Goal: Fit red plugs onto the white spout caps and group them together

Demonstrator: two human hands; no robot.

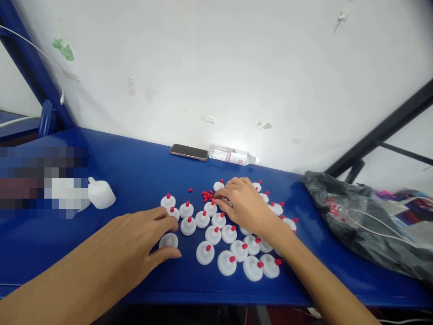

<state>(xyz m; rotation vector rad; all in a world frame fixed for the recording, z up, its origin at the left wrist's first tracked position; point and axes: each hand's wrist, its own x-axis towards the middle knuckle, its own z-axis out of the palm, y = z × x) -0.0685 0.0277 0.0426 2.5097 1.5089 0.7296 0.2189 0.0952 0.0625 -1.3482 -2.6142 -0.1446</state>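
My left hand [145, 237] is open, thumb and fingers apart around a white round cap [168, 241] that has no red tip. Whether the fingers touch this cap I cannot tell. My right hand [245, 203] is curled, its fingertips close together beside a small pile of red tips [206, 196]. What those fingertips hold, if anything, is hidden. Many white caps with red tips [205, 253] stand on the blue table [135, 164] between and around my hands. Part of this group is covered by my right hand and forearm.
A phone [188, 152] and a clear plastic bottle [233, 155] lie by the wall. At left is a white scoop-shaped piece [101, 194], near a blurred-out area. A dark plastic bag [358, 225] covers the right side. One red tip [190, 190] lies apart.
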